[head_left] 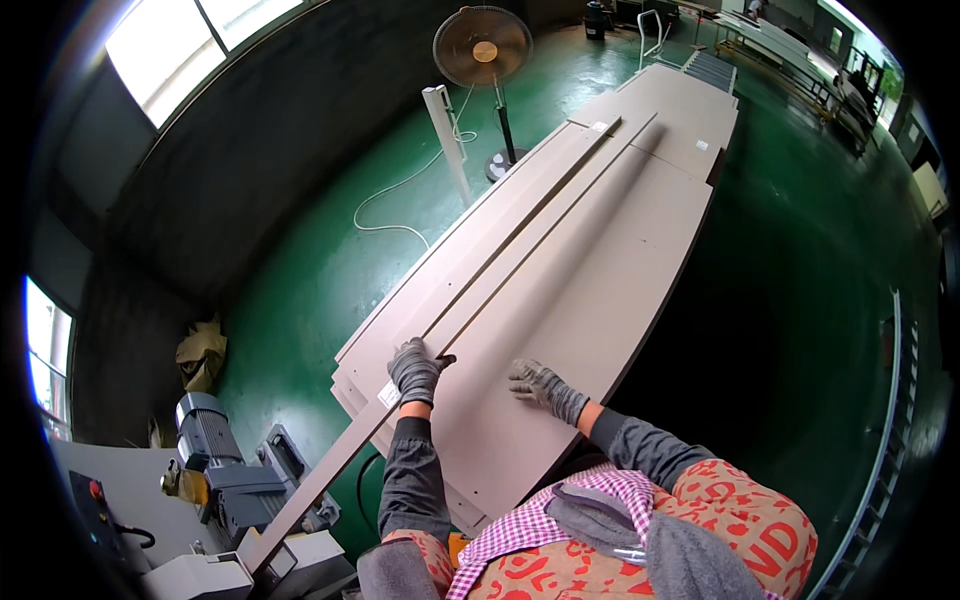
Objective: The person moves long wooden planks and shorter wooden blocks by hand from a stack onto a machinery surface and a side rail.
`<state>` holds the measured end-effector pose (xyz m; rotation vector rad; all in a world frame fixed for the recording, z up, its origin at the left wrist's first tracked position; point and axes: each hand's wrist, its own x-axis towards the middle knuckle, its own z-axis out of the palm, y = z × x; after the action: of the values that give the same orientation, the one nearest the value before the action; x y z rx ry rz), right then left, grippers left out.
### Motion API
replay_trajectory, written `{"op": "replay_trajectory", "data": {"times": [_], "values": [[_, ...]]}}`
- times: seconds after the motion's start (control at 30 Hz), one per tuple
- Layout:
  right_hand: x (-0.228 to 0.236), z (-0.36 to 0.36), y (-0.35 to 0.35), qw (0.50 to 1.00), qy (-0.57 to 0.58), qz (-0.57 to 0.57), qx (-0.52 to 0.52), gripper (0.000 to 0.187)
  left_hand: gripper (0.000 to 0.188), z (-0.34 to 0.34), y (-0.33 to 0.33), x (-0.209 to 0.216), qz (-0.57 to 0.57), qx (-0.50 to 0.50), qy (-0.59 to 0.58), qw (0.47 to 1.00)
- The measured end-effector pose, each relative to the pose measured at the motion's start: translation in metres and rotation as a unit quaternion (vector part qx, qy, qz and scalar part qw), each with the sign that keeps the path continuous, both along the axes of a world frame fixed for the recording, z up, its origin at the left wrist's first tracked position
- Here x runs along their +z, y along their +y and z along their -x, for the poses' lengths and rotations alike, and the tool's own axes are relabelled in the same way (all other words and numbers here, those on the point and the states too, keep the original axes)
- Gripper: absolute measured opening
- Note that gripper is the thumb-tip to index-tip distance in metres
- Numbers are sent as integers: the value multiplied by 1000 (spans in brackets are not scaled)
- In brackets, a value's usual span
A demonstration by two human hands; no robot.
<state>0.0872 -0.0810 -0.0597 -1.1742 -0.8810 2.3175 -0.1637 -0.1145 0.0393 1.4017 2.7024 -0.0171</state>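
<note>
My left hand [416, 371], in a grey knit glove, is closed over a long narrow beige board [343, 447], its thumb reaching to the right. This board slants up from the machine at lower left and passes under the hand. A white label lies on it just below my fingers. My right hand [547, 389], gloved alike, rests on a wide beige panel [600, 290] with its fingers stretched out to the left. The panel is part of a long stack. Dark gaps separate the narrow pieces lying along its left side.
A machine with a grey motor [208, 430] stands at lower left. Beyond the stack's left edge are a floor fan [485, 50], a pale post [446, 140] and a white cable [385, 205]. A roller conveyor [708, 68] adjoins the far end. At right stretches a metal rail [885, 450].
</note>
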Motion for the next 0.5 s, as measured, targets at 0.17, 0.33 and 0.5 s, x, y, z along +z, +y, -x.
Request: {"op": "replay_trajectory", "data": {"times": [0.17,0.33,0.5], "values": [[-32,62,68,969,170,162,-73,78,62,-81,58,2,-6,-46,-20,999],[-17,80,89,958,181,192,-112,59,85,-55,0,-28,-174,-216,-79,958],[-3,46,138,964,149,145,-164,55,104,1,-130,3,11,-82,2,997]]}}
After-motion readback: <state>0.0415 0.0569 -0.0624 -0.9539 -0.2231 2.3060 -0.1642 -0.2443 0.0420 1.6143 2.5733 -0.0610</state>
